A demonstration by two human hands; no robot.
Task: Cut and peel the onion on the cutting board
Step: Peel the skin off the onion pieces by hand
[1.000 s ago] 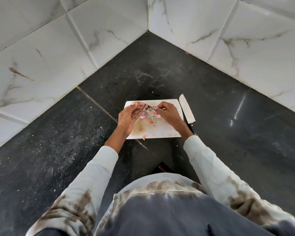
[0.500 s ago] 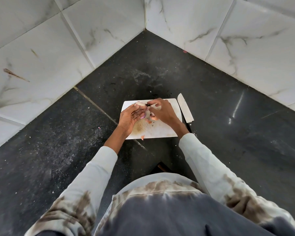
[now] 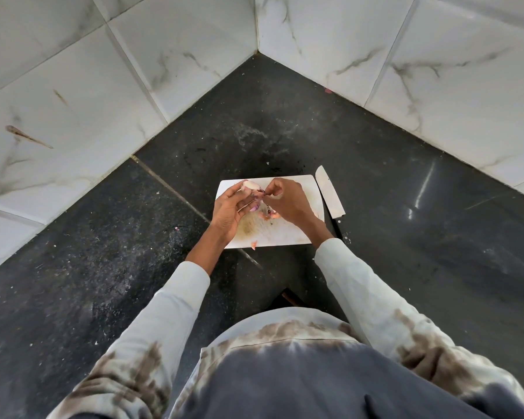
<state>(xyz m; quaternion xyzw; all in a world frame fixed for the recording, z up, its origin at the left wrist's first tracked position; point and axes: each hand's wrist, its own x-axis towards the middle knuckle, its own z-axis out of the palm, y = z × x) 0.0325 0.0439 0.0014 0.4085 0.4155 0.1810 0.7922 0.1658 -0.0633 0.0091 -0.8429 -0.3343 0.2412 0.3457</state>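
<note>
Head view: left hand (image 3: pixel 231 208) holds the onion (image 3: pixel 250 186); right hand (image 3: pixel 288 199), now shifted close beside that grip, pinches skin (image 3: pixel 262 193). Peeling is advancing; knife (image 3: pixel 329 192) lies untouched right of both.

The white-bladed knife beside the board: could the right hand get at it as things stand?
Probably yes. The white-bladed knife lies bare on the dark counter, just off the white cutting board's right edge, with nothing on it. But the right hand is pinching onion skin and would have to let go first.
</note>
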